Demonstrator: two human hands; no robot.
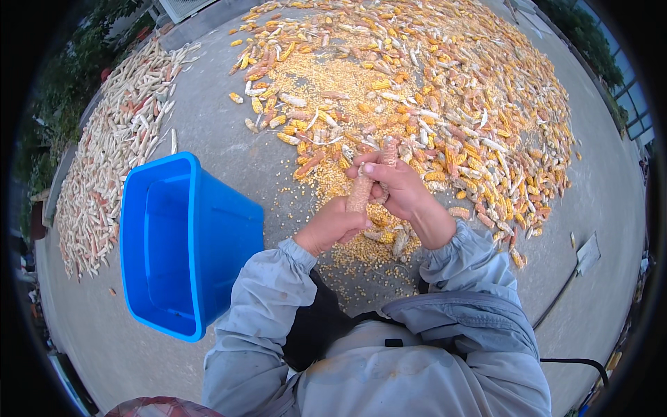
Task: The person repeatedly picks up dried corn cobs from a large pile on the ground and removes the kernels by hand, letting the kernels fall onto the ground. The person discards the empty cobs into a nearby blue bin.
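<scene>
Between my two hands are two corn cobs, held close together above the near edge of a corn heap. My left hand [335, 226] is closed around the lower end of a pinkish, mostly bare corn cob [360, 193]. My right hand [403, 189] grips a second reddish corn cob [389, 151], whose upper end sticks out past the fingers. Its thumb lies against the top of the left hand's cob. Below the hands, loose yellow kernels [340, 254] and a few cobs lie on the concrete.
A blue plastic tub [229, 222] is at my left, with nothing visible inside. Behind it runs a long pile of pale stripped cobs [114, 156]. Yellow corn ears and kernels [458, 90] spread far ahead and right. A flat-bladed long-handled tool [588, 254] lies at the right.
</scene>
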